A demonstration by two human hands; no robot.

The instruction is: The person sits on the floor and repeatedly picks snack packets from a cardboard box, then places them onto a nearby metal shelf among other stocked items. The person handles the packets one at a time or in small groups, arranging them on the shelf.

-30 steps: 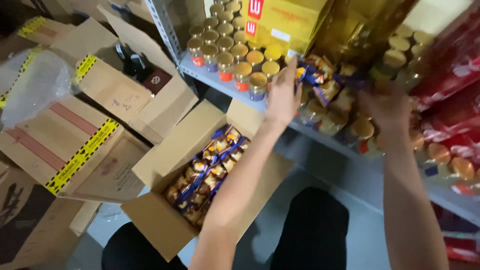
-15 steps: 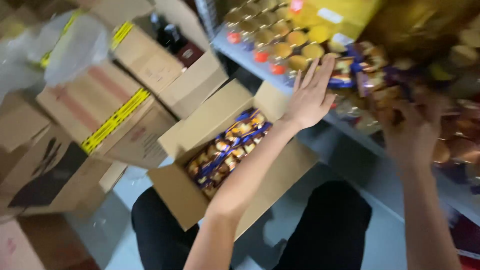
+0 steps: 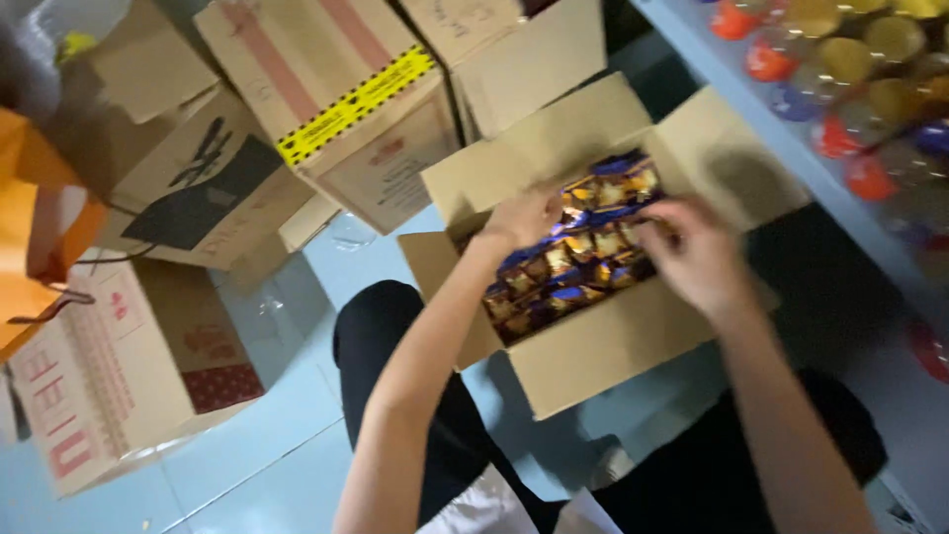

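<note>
Both hands are lowered into the open cardboard box (image 3: 603,346): the left hand (image 3: 524,220) and right hand (image 3: 697,255), apart, fingers curled onto the blue-and-gold snack packets (image 3: 568,267) beneath them. Packets are probably best gripped gently, by whole rows.

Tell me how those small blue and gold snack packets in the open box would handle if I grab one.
Packets look thin and glossy, so probably light, crinkly and a bit slippery. Packed loosely in the cardboard box, neighbours may shift as either hand lifts one.
</note>
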